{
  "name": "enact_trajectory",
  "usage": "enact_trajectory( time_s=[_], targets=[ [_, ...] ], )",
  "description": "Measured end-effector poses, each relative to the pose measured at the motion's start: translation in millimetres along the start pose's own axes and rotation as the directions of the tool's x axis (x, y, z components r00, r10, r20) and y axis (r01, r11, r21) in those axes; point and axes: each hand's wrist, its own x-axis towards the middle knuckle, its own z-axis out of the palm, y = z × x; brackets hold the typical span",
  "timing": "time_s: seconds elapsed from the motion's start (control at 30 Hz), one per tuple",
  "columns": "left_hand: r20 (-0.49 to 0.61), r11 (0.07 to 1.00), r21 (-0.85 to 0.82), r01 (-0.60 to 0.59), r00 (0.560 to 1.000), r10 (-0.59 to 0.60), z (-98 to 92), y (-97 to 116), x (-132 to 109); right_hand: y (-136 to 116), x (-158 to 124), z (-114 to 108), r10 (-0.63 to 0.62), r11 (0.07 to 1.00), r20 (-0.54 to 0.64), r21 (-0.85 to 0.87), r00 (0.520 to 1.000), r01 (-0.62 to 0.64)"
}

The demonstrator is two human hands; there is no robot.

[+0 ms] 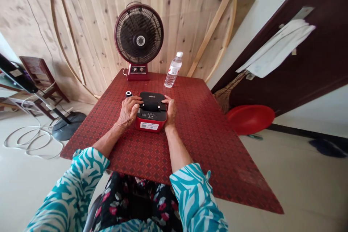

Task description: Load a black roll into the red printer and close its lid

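A small red and black receipt printer [151, 116] sits on the table, a white label on its near side. My left hand [128, 110] is at its left side, the fingers bent over the edge of the black top. Along the opposite side, my right hand [170, 111] holds the printer, its fingertips at the upper right edge of the top. Just beyond my left fingers is a small roll [128, 94] with a white end and a dark side, partly hidden by that hand.
A dark red fan [139, 40] stands at the back of the patterned red table [201, 130], with a clear water bottle [173, 70] to its right. A red basin [250, 119] is on the floor at right. Coiled white cable [35, 136] lies at left, beside a black stand base [68, 126].
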Motion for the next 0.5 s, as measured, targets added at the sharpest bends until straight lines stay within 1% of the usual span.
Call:
enact_trajectory(
  time_s=[0.1, 0.2, 0.27, 0.33, 0.4, 0.47, 0.5],
  targets=[
    [-0.011, 0.999, 0.036, -0.037, 0.999, 0.037, -0.9, -2.8, 2.1, -2.7, -1.9, -0.9, -0.009, 1.000, -0.001, -0.025, 1.000, 0.009],
    [-0.001, 0.998, 0.045, -0.048, 0.999, 0.048, -2.3, -2.8, 1.4, -7.5, -4.2, -1.5, -0.009, 0.999, 0.012, -0.034, 1.000, 0.010],
    [0.002, 0.999, 0.006, -0.039, 0.999, 0.039, -3.3, -1.6, -1.3, -10.1, -6.0, -2.1, 0.007, 1.000, 0.009, -0.029, 1.000, -0.006],
    [-0.005, 0.997, -0.070, -0.017, 1.000, 0.017, -3.5, -1.0, -4.9, -10.3, -8.0, -3.1, 0.024, 0.999, 0.004, -0.025, 1.000, -0.024],
    [-0.036, 0.985, -0.168, 0.039, 0.998, -0.046, -2.6, -2.1, -7.4, -7.9, -9.8, -4.2, 0.031, 0.999, 0.004, -0.019, 1.000, -0.031],
    [-0.075, 0.951, -0.270, 0.149, 0.982, -0.175, -0.9, -4.8, -7.5, -3.4, -10.8, -4.5, 0.060, 0.997, -0.018, 0.041, 0.998, -0.059],
    [-0.080, 0.922, -0.317, 0.223, 0.962, -0.260, 0.0, -6.4, -6.8, -0.9, -10.9, -4.1, 0.092, 0.992, -0.032, 0.091, 0.995, -0.089]
  ],
)
